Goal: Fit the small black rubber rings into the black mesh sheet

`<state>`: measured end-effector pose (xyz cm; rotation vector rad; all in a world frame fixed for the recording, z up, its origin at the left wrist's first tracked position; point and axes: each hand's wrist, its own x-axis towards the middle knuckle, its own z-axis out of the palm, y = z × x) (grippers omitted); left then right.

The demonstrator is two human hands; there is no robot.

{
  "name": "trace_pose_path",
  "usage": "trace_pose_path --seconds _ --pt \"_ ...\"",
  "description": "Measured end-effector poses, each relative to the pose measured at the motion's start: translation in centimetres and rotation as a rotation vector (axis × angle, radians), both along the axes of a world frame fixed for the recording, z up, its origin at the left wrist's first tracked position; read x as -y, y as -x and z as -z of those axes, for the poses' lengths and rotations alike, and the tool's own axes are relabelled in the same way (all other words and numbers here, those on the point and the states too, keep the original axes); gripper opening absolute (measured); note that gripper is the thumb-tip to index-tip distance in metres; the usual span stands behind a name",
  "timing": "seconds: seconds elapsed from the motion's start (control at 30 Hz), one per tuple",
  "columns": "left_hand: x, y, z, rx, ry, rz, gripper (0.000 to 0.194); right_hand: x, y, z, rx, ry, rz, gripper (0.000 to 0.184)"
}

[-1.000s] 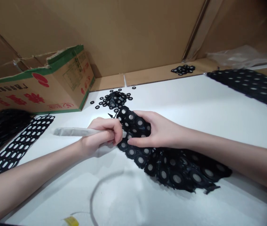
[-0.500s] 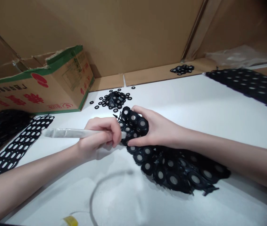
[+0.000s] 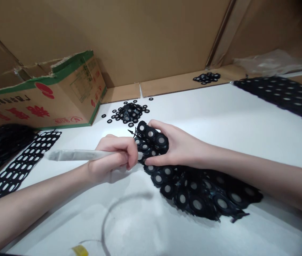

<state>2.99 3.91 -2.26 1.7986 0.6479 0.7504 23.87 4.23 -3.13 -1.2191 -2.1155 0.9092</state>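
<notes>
My left hand [image 3: 113, 153] is closed round a pale, pen-like stick [image 3: 71, 155]. Its long end sticks out to the left, and its short tip meets the black sheet beside my right thumb. With thumb and fingers, my right hand [image 3: 180, 145] grips the folded upper end of that black rubber-like sheet [image 3: 196, 192], which is dotted with round grey-centred rings. The rest of the sheet lies on the white table top [image 3: 129, 213] under my right forearm. Some fingers of my right hand are hidden behind the fold.
Loose black rings [image 3: 129, 113] lie heaped beyond my hands, with a smaller pile [image 3: 206, 78] on the cardboard ledge. A printed carton [image 3: 44, 103] stands at left, above a perforated black sheet [image 3: 25, 156]. Another ringed sheet [image 3: 281, 97] lies at right. A yellow tag [image 3: 80, 250] is near the front.
My left hand has shifted slightly down, and the stick's outer end has dropped a little. My right hand and the sheet have hardly moved.
</notes>
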Motion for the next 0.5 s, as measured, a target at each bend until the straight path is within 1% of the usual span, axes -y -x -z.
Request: trace_pose_path --seconds 0.17,0.3,0.43,0.5 --pt "-0.3 -0.1 -0.7 -0.114 -0.053 0.077 0.018 0.0 0.0 0.1 -0.005 -0.011 -0.016 0.07" --pt "-0.6 -0.3 -1.2 -0.168 -0.025 0.105 0.017 -0.1 0.0 0.1 -0.017 -0.046 -0.031 0.067" --pt "-0.7 -0.3 -1.0 -0.185 0.049 0.167 0.017 -0.1 0.0 0.1 -0.025 -0.07 -0.042 0.063" --pt "-0.6 -0.3 -0.6 -0.164 0.06 0.146 0.017 -0.1 0.0 0.1 -0.027 -0.069 -0.038 0.065"
